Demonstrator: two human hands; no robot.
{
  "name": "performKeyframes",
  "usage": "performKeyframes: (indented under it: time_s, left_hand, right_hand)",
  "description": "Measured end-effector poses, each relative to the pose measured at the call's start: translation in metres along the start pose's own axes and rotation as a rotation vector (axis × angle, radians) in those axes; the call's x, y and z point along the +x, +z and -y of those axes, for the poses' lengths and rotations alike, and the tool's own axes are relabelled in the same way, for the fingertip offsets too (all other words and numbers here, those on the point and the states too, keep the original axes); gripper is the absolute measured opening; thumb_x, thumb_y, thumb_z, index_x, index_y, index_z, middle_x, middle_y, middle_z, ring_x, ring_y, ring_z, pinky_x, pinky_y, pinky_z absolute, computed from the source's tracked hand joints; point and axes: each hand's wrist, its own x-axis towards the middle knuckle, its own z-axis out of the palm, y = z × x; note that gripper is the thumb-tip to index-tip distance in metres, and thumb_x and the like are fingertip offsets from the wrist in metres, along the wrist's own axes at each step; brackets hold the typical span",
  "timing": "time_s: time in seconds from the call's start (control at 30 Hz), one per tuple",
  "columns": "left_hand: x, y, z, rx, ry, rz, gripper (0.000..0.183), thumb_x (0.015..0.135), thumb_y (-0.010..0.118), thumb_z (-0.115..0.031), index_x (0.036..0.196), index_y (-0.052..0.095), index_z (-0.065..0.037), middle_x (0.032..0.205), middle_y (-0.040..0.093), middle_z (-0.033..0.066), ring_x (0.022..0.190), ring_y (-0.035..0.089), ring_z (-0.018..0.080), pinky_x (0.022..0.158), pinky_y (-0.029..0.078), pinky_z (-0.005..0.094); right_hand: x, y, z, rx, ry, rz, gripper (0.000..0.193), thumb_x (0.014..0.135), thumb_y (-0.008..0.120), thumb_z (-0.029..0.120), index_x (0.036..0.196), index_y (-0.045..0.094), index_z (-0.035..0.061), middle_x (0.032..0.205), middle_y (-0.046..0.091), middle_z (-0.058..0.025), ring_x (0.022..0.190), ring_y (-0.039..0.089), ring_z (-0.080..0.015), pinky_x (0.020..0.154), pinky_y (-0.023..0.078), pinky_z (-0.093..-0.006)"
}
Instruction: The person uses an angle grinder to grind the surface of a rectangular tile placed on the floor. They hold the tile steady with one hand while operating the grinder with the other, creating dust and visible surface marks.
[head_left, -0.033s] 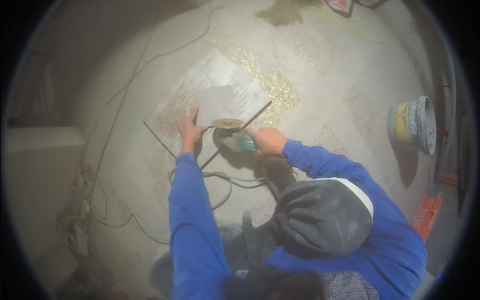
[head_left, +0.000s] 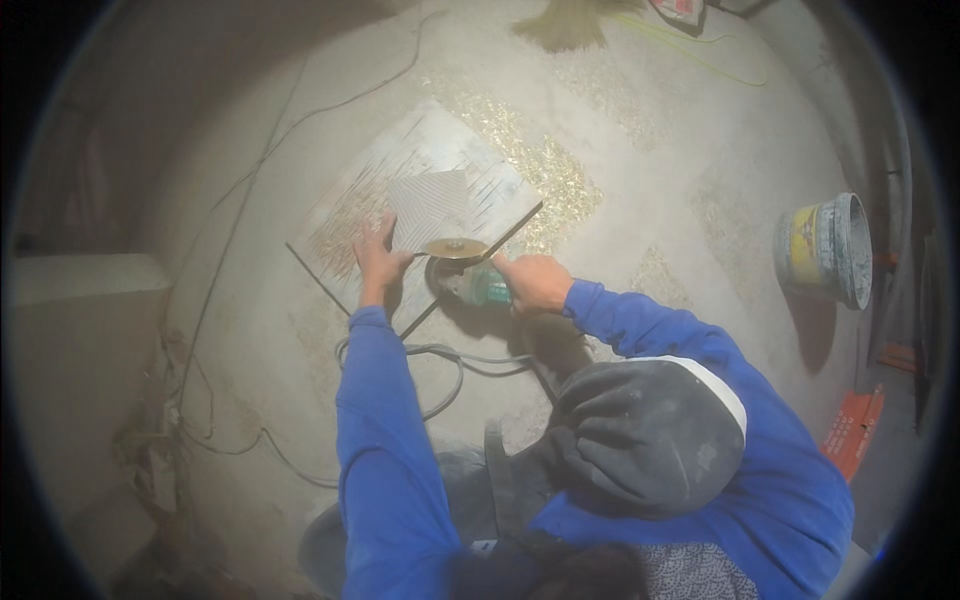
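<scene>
My right hand point(head_left: 537, 282) wraps round the teal and grey body of an angle grinder point(head_left: 488, 288). Its gold-coloured disc point(head_left: 457, 247) sits over the lower edge of a grey tile point(head_left: 430, 205) with a ridged face up. At the tile's lower left corner, my left hand point(head_left: 380, 262) grips it, fingers along the left side and thumb towards the disc. Whether the disc touches the tile cannot be made out. Beneath lies a pale board point(head_left: 490, 165) with many cut marks and dark near edges.
A grey cable point(head_left: 450, 352) loops on the floor just nearer than the grinder. Yellowish chips point(head_left: 560, 185) lie beside the board. To the right is a bucket point(head_left: 826, 250), with an orange strip point(head_left: 853, 432) nearer. A straw broom point(head_left: 565, 25) lies far off; thin dark wires cross the left.
</scene>
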Motion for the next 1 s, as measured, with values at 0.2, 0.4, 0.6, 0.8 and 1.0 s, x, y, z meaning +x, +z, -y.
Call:
performKeyframes:
  time_s: [0.2,0.4,0.6,0.8,1.0]
  left_hand:
    - [0.021,0.010,0.028,0.120,0.137,0.013,0.061,0.079,0.073,-0.014,0.138,0.059,-0.023,0.151,0.044,0.0200,0.148,0.026,0.0357,0.121,0.008,0.0555]
    - [0.019,0.012,0.030,0.187,0.148,-0.014,0.061,0.080,0.074,-0.016,0.139,0.058,-0.023,0.150,0.044,0.0197,0.146,0.029,0.0359,0.121,0.007,0.0553]
    - [0.015,0.010,0.028,0.199,0.153,-0.044,0.062,0.080,0.074,-0.017,0.140,0.058,-0.022,0.150,0.042,0.0233,0.146,0.029,0.0361,0.122,0.007,0.0539]
    - [0.013,0.006,0.022,0.167,0.134,-0.022,0.060,0.081,0.073,-0.016,0.139,0.058,-0.022,0.151,0.045,0.0179,0.146,0.029,0.0343,0.122,0.007,0.0523]
    - [0.012,0.003,0.019,0.145,0.157,-0.007,0.060,0.082,0.072,-0.016,0.139,0.058,-0.022,0.145,0.052,0.0163,0.147,0.029,0.0335,0.122,0.007,0.0519]
  right_hand:
    - [-0.001,0.000,0.001,-0.042,-0.013,0.004,0.053,0.066,0.077,0.019,0.106,0.047,0.0029,0.074,0.065,-0.0205,0.074,0.065,-0.0430,0.065,0.051,-0.0520]
    - [0.004,-0.002,0.001,-0.082,0.028,0.056,0.046,0.072,0.073,0.018,0.109,0.049,0.0037,0.084,0.068,-0.0212,0.081,0.068,-0.0407,0.070,0.054,-0.0498]
    - [0.004,-0.005,0.004,-0.101,0.044,0.043,0.041,0.074,0.070,0.016,0.108,0.051,0.0026,0.084,0.068,-0.0215,0.081,0.068,-0.0400,0.070,0.054,-0.0491]
    - [-0.001,-0.014,0.008,-0.111,0.038,0.061,0.039,0.075,0.069,0.017,0.106,0.051,0.0024,0.084,0.068,-0.0223,0.081,0.068,-0.0408,0.069,0.054,-0.0495]
    - [0.000,-0.014,0.008,-0.102,0.036,0.090,0.039,0.076,0.069,0.017,0.107,0.050,0.0027,0.084,0.068,-0.0222,0.082,0.068,-0.0409,0.070,0.054,-0.0491]
